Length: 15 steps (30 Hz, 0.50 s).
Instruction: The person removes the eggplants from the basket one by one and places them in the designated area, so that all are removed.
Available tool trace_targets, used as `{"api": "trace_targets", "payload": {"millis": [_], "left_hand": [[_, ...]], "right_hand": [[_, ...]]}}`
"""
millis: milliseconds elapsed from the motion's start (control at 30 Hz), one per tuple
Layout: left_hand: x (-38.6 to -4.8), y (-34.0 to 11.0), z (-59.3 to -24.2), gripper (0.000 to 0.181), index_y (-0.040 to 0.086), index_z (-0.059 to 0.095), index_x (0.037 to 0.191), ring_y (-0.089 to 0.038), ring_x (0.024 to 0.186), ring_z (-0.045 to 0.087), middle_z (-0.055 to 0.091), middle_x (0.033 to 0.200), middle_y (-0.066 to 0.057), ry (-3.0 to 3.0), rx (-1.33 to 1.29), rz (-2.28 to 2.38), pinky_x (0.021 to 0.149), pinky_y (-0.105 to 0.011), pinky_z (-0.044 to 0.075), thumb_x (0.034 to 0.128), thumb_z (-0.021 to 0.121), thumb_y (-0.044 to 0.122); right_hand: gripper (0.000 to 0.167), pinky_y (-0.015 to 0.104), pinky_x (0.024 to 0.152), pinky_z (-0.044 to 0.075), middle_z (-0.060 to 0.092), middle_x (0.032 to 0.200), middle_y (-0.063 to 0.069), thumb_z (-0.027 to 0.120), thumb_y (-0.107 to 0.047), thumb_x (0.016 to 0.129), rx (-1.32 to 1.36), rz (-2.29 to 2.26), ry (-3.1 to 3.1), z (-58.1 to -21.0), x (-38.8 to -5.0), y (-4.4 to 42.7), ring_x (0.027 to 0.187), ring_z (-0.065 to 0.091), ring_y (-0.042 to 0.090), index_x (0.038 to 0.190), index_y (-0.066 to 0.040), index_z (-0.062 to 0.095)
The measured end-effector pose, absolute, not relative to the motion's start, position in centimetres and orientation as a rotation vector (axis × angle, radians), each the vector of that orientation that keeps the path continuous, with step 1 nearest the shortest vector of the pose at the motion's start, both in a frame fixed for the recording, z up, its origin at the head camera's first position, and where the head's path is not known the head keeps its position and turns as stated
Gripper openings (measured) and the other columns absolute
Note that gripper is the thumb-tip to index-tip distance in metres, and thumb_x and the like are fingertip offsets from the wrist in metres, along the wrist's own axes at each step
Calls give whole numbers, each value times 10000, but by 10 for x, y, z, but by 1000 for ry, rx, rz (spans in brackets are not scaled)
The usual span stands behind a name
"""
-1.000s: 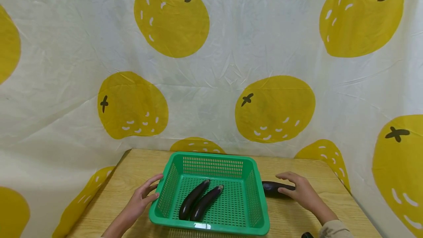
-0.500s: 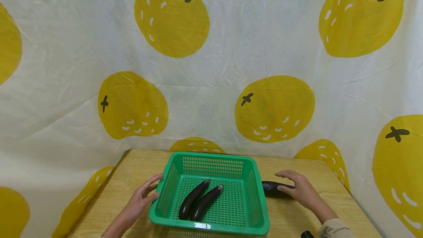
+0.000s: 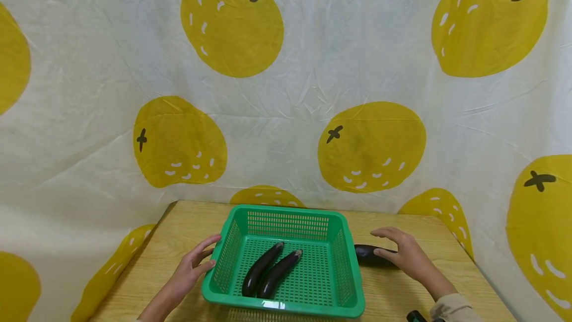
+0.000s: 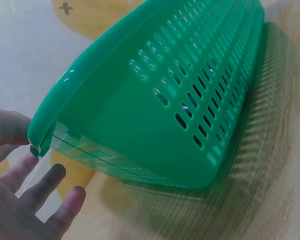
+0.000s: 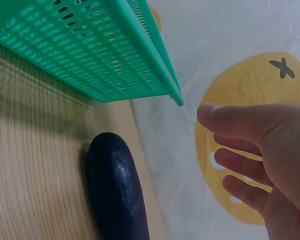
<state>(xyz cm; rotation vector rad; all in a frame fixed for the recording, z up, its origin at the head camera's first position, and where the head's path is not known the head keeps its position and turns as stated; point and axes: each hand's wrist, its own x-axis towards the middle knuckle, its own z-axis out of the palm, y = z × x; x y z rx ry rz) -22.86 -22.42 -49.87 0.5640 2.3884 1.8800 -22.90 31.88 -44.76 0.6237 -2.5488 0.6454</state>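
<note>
A green slotted plastic basket [image 3: 286, 309] sits on the wooden table with two dark purple eggplants, the left one [image 3: 262, 270] and the right one [image 3: 280, 275], side by side inside. My left hand [image 3: 185, 275] has its thumb and fingertips at the basket's left rim; its other fingers spread loosely in the left wrist view. Right of the basket lies another eggplant [image 5: 117, 187], partly behind my right thumb in the head view. My right hand [image 3: 406, 255] hovers over it, fingers apart and loosely bent, holding nothing. The wrist view shows a gap between hand and eggplant.
Behind the table [image 3: 192, 212] hangs a pale cloth [image 3: 286, 158] printed with large yellow fruit. At the lower edge of the head view, near my right sleeve [image 3: 453, 308], a small dark object [image 3: 415, 316] is mostly cut off.
My right hand has drifted very slightly left and up. The left hand, the basket and its eggplants stay essentially in place.
</note>
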Motion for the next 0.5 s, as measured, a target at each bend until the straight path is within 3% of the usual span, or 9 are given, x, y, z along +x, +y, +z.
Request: {"api": "trace_targets", "payload": {"millis": [500], "left_hand": [[-229, -224, -501, 580, -12, 360, 1581, -606, 1441, 330, 271, 1651, -292, 2410, 577, 1885, 963, -168, 484, 1058, 569, 126]], "right_hand": [[391, 483, 841, 592, 742, 1177, 97, 839, -94, 829, 629, 642, -2561, -442, -229, 314, 1059, 690, 363, 1207, -74, 741]]}}
